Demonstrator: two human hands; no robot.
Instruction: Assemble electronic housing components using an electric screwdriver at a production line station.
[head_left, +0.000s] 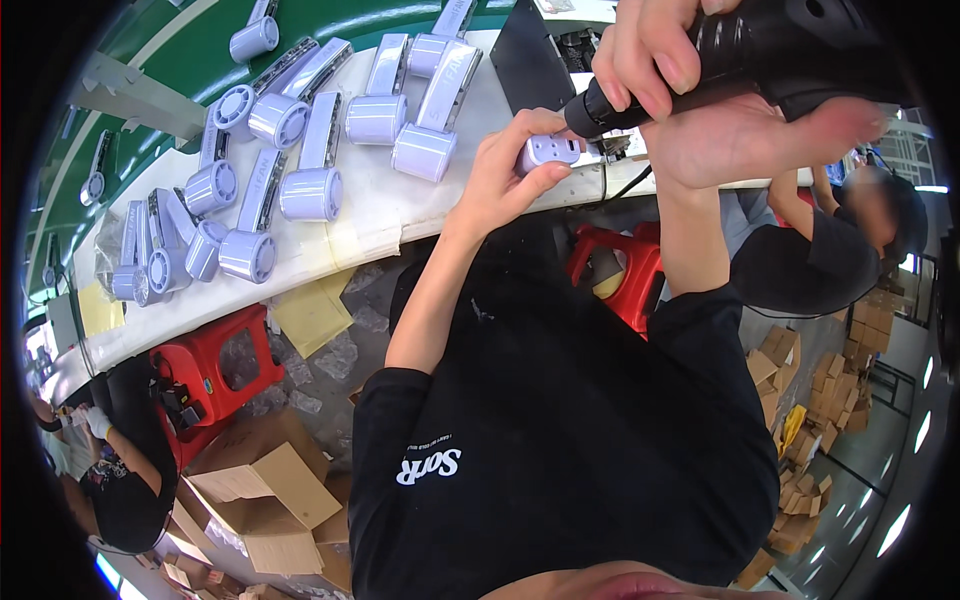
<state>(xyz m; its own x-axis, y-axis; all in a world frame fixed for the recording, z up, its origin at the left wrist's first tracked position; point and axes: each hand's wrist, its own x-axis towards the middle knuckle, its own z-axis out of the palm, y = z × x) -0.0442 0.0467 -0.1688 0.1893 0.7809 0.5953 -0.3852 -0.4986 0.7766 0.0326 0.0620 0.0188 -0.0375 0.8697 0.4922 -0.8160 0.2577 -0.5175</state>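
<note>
My left hand [492, 182] is closed around a small lavender fan part [546, 152], its end face with small round holes turned up between thumb and fingers. A black electric screwdriver [735, 60] lies across my right hand [700, 145], the fingers curled over its body from above and the thumb stretched along below. The driver's nose comes down right beside the lavender part; whether its bit touches the part cannot be made out. Most of the part is hidden by my left hand. Several lavender handheld fans [425, 150] lie on the white table [375, 215] to the left.
A dark panel [530, 55] stands on the table beyond my left hand. Below the table edge are red stools [640, 290] and, at lower left, an open cardboard box [265, 490]. A co-worker [800, 265] sits at right; another [120, 455] is at far left. Cartons [835, 400] are stacked at right.
</note>
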